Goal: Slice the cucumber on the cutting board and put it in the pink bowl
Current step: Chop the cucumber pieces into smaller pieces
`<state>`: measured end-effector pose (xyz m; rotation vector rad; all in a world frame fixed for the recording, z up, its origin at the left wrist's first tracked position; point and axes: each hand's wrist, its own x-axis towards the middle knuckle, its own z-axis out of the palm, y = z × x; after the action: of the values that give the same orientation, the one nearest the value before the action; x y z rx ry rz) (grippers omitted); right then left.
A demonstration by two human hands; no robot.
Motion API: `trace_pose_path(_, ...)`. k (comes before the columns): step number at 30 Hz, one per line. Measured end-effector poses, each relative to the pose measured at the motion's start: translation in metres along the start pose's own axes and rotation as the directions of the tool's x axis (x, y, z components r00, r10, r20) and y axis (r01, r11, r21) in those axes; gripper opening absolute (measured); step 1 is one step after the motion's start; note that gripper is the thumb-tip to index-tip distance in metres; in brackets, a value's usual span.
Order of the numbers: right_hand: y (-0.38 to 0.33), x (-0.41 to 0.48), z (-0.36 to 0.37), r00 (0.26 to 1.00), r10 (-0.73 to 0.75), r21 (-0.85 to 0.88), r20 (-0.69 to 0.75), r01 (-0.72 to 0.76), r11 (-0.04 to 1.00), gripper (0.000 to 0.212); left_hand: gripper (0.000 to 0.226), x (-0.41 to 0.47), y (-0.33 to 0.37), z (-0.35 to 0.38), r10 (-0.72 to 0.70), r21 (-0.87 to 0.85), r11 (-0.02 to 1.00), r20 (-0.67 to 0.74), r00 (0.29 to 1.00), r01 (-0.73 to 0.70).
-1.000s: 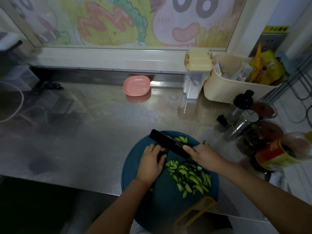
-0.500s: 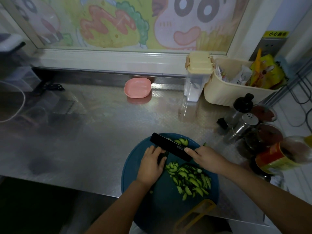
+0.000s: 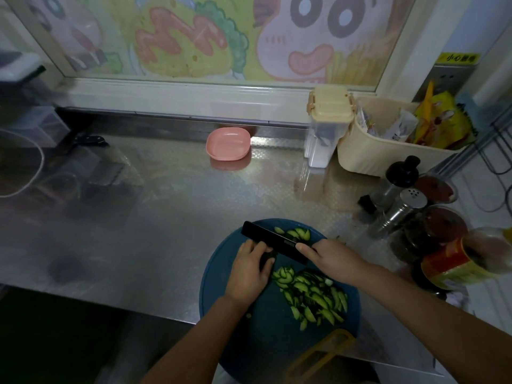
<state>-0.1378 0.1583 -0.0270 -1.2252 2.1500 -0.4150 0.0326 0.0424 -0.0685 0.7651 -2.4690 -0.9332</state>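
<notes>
A round blue cutting board [image 3: 266,333] lies at the counter's front edge. My left hand [image 3: 249,270] curls over the dark uncut cucumber piece [image 3: 267,258], mostly hidden under the fingers. My right hand [image 3: 329,259] grips the handle of a black knife [image 3: 273,241], whose blade lies across the board right beside my left fingers. A heap of cucumber slices [image 3: 313,295] lies below the blade, and a few more slices [image 3: 296,234] lie beyond it. The pink bowl [image 3: 228,144] stands with nothing in it at the back of the steel counter.
At the back right stand a cream basket [image 3: 368,153] with packets and a clear lidded container [image 3: 327,128]. Bottles, a shaker [image 3: 401,209] and jars crowd the right edge. A yellow-framed tool [image 3: 318,356] lies on the board's near rim. A dark object [image 3: 88,139] rests back left.
The knife blade and both hands have stayed at the same spot on the board, with only slight shifts. The slice heap looks the same.
</notes>
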Motion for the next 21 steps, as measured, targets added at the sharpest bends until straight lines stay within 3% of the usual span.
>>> trace_pose_path(5,-0.005,0.007,0.004,1.0,-0.021,-0.052,-0.018,0.02,0.998,0.067,0.012,0.0,-0.002,-0.001,0.016,0.014,1.0,-0.005,1.0,-0.016)
trace_pose_path(10,0.008,0.0,-0.001,0.999,0.033,-0.029,-0.021,-0.034,0.999,0.061,0.018,-0.001,-0.001,-0.002,0.023,0.039,0.999,0.0,1.0,-0.023)
trace_pose_path(15,0.019,-0.005,0.001,0.994,0.104,0.067,-0.038,-0.102,0.993,0.062,0.035,0.0,-0.009,-0.016,0.122,0.146,0.979,0.152,0.981,-0.144)
trace_pose_path(21,0.016,-0.007,0.002,0.992,0.119,0.084,-0.047,-0.114,0.99,0.064,0.036,0.006,0.002,-0.008,0.048,0.105,0.993,0.109,0.993,-0.059)
